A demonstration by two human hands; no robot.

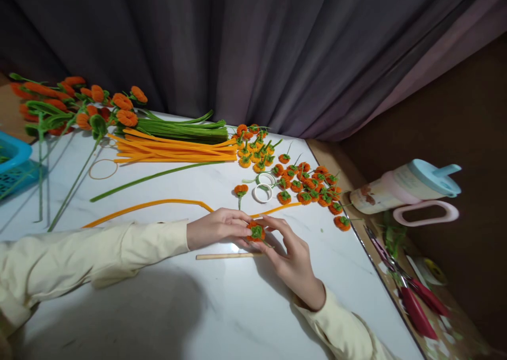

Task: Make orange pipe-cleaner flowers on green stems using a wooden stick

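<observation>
Between my two hands is a small orange pipe-cleaner ball with a green top (pixel 256 232), held just above the white table. My left hand (pixel 219 227) grips its left side with closed fingertips. My right hand (pixel 291 257) pinches it from the right, thumb below and index finger above. A thin wooden stick (pixel 225 256) lies just below my hands. Behind them an orange pipe cleaner (pixel 158 204) stretches across the table. One more orange ball with a green stem (pixel 241 190) lies beyond my fingers, beside two white tape rings (pixel 262 193).
Bundles of orange (pixel 178 148) and green pipe cleaners (pixel 190 130) lie at the back. Several small orange balls (pixel 304 183) sit at back right. Orange flowers (pixel 122 102) and a blue basket (pixel 13 151) are left; a cup (pixel 396 188) and red-handled pliers (pixel 418 312) right.
</observation>
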